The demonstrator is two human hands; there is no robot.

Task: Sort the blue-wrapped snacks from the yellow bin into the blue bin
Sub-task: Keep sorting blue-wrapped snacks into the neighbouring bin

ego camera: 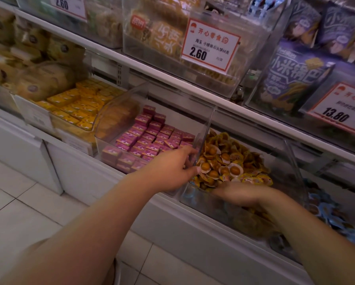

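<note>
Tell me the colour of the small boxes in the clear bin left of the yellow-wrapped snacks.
Pink-magenta small cardboard boxes, best seen in the head view.

A white lower shelf (131, 194) carries clear plastic bins side by side: one of yellow boxes (78, 105), one of pink boxes (147, 138), the yellow bin (230, 161) of yellow-wrapped snacks, then the blue bin (326, 214). The upper shelf (172, 76) holds bins with price tags (210, 45).

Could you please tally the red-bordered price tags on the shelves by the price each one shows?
2.60 tags: 2
13.80 tag: 1
Total: 3
</note>
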